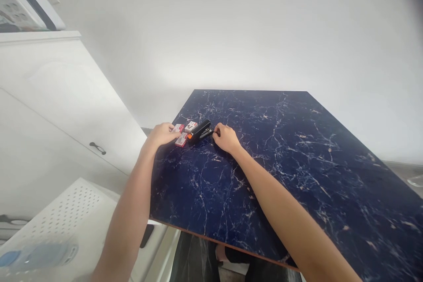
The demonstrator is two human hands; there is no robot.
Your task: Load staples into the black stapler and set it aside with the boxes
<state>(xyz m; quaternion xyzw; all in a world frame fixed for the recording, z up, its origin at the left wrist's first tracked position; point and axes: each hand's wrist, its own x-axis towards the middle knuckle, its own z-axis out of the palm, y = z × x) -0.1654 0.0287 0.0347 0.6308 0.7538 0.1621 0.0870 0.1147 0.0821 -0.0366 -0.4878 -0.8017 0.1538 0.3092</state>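
A black stapler (200, 131) with an orange piece at its left end lies on the dark blue marbled table (231, 194). Beside that end are small red-and-white boxes: one white-topped box (191, 126), one box nearer me (181, 139), and one at the left (178, 128). My left hand (162, 134) is at the table's left edge, thumb and fingers closed around the leftmost box, partly covering it. The fingers of my right hand (226, 137) are pinched together at the stapler's right end, on a thin dark part of it; the fingertips are partly hidden.
A pale wall (251, 26) rises behind the table. At left is a white cabinet (59, 110) with a dark handle (98, 148). Lower left, a plastic bottle (46, 253) lies on a white perforated surface (66, 211). My legs are under the table's front edge.
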